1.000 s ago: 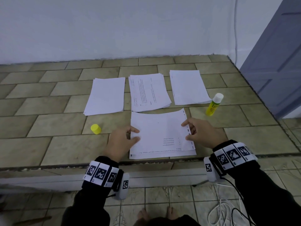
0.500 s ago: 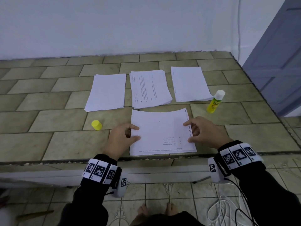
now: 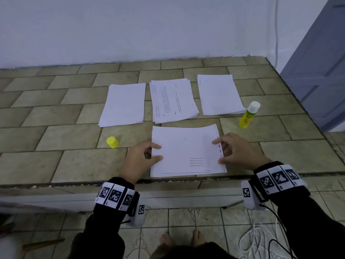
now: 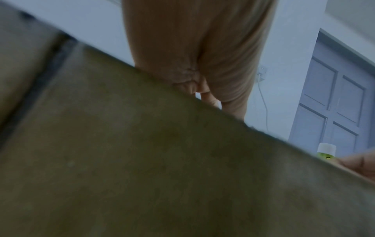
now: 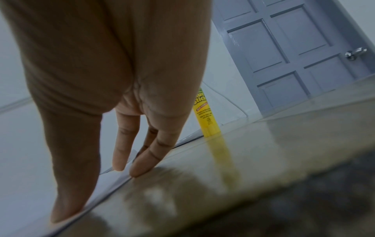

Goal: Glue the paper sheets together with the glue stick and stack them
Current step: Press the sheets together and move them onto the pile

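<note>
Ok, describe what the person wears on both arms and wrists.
Both arms wear black long sleeves. The left wrist carries a band of white blocks printed with black square codes, with a white camera unit below. The right wrist has the same band and white unit, with a black cable trailing from it.

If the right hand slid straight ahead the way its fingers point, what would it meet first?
The right hand points leftward across the sheets it already touches; continuing that line, it would probably reach the left hand pinching the opposite edge, though the exact heading is unclear.
</note>
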Motion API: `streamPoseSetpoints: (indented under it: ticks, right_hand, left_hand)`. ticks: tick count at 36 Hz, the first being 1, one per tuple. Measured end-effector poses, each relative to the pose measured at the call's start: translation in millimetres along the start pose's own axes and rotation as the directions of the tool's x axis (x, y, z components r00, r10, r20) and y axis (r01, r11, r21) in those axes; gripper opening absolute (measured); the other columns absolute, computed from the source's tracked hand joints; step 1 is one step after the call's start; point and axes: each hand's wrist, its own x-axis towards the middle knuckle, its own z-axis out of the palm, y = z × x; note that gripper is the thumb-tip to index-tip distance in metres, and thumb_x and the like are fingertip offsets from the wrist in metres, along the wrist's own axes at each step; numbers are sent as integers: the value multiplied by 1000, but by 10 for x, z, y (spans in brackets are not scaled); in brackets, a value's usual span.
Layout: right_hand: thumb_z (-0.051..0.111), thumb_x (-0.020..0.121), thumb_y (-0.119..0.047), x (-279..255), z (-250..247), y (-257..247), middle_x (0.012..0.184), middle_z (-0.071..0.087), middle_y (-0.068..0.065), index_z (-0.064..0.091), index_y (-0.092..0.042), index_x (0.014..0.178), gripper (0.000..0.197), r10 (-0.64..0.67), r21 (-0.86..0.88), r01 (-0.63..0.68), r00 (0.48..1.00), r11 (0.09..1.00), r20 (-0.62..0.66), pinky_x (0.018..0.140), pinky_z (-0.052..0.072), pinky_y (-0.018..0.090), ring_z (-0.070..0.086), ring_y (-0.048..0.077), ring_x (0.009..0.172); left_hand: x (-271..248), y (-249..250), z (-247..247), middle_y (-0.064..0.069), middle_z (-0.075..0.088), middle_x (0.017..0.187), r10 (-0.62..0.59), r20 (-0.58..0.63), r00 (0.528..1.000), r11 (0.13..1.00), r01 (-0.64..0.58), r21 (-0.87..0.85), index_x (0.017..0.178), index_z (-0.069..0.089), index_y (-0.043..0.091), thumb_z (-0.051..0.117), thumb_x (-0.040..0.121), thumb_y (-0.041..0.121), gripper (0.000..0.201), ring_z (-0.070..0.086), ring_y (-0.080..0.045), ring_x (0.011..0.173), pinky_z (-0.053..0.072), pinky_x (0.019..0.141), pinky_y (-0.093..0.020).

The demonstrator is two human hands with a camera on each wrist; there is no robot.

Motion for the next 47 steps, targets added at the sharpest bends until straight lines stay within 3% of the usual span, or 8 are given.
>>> streamPoseSetpoints:
  ticks: [12, 27, 31, 34, 36, 40, 44, 47]
  right_hand:
    - [83, 70, -7, 3, 0, 18, 110, 51, 0, 60, -19, 120, 57, 1, 5, -1, 1000, 1000, 1, 72, 46, 5, 57, 6, 87]
    - [83, 70, -8, -21, -25, -55, 108, 51, 1, 59, -18, 122, 58, 24, -21, -23, 1000, 1000, 19, 72, 45, 3, 57, 9, 89]
    - [83, 71, -9, -29, -24, -88, 114, 47, 1, 58, -16, 125, 59, 45, -60, -43, 999, 997, 27, 72, 45, 3, 56, 8, 89]
    - [80, 75, -16, -24, 0, -144, 134, 35, 3, 55, -16, 129, 59, 78, -170, -70, 996, 983, 42, 88, 46, 14, 53, 16, 108]
    - [78, 78, -19, -25, 21, -196, 144, 25, 4, 51, -18, 131, 60, 108, -271, -90, 993, 958, 51, 105, 37, 30, 35, 23, 130]
    - [72, 82, -26, -42, 45, -319, 150, 17, 4, 46, -23, 135, 59, 128, -461, -100, 991, 882, 29, 107, 31, 37, 21, 27, 132]
    - [66, 84, -29, -66, 54, -392, 152, 19, 4, 45, -25, 136, 56, 116, -581, -94, 993, 808, 0, 107, 33, 45, 21, 27, 136]
    - [60, 87, -24, -87, 113, -451, 157, 13, 5, 48, -24, 135, 49, 131, -631, -125, 991, 765, -37, 113, 22, 57, 9, 26, 145]
  left_hand:
    - [-23, -28, -5, 9, 66, 93, 37, -18, 999, 999, -36, 21, 91, 66, 41, 84, 76, 13, 36, 62, -11, 80, 54, 74, -25]
    - [-63, 13, -24, 1, 63, 93, -5, -18, 1000, 1000, 6, 29, 91, 67, 39, 84, 76, 16, 32, 57, -11, 70, 51, 70, -22]
    - [-81, 80, -27, 1, 57, 95, 19, 2, 1000, 992, -20, 125, 98, 70, 26, 82, 79, 16, 25, 52, -5, 68, 44, 67, -13]
    - [-96, 139, -21, 2, 49, 112, 46, 31, 998, 934, -54, 353, 104, 72, 19, 78, 83, 24, 22, 51, -4, 87, 40, 77, -9]
    - [-97, 165, -16, -5, 47, 132, 66, 36, 997, 842, -75, 534, 105, 72, 23, 74, 84, 29, 22, 44, -20, 117, 42, 92, -28]
    - [-28, 212, 26, -9, 37, 153, 139, -27, 990, 824, -101, 558, 119, 67, 17, 54, 94, 33, 32, 30, -26, 139, 37, 108, -42]
    - [79, 127, 210, -5, 10, 165, 29, 38, 999, 732, -48, 680, 156, 20, 11, -3, 89, 53, 82, 3, -21, 152, 5, 123, -45]
    - [98, 37, 316, -2, 5, 166, -12, 45, 999, 675, -25, 738, 157, 12, 14, -12, 88, 53, 83, -2, -22, 153, 1, 121, -52]
